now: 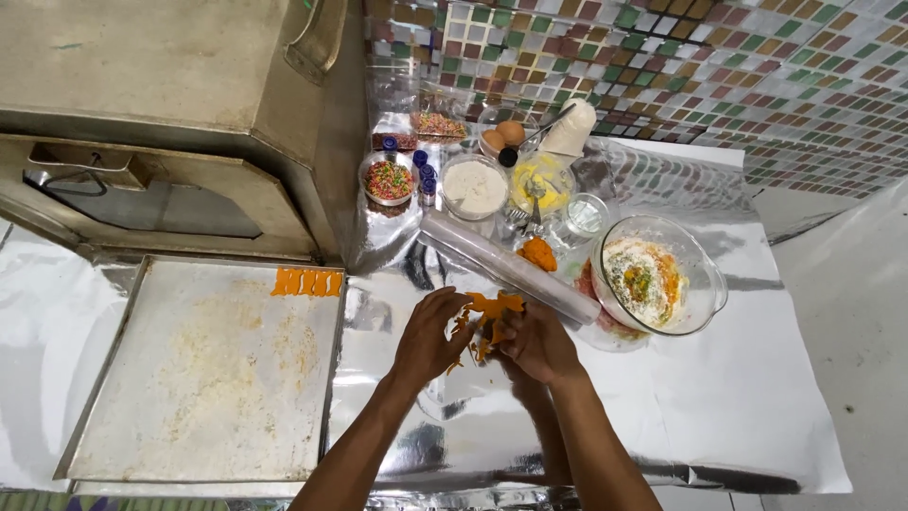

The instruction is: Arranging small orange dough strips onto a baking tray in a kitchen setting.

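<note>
A: Kitchen, looking like a baking setup. A metal oven (161, 114) is filling the upper left of the frame, and a floured baking tray (203, 369) is lying at lower left.

B: Agreed. Foil (738, 397) is covering the counter, mosaic tiles (719, 66) are lining the wall at upper right, and eggs (503, 134), flour (475, 186) and sprinkles (389, 179) are sitting top centre.

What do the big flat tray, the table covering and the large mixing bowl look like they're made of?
Tray: dull grey metal, likely aluminium or steel, stained matte surface. Table covering: shiny foil-like sheet, creased and mirror-reflective. Mixing bowl: clear glass or possibly plastic; its contents show through the wall.
</note>
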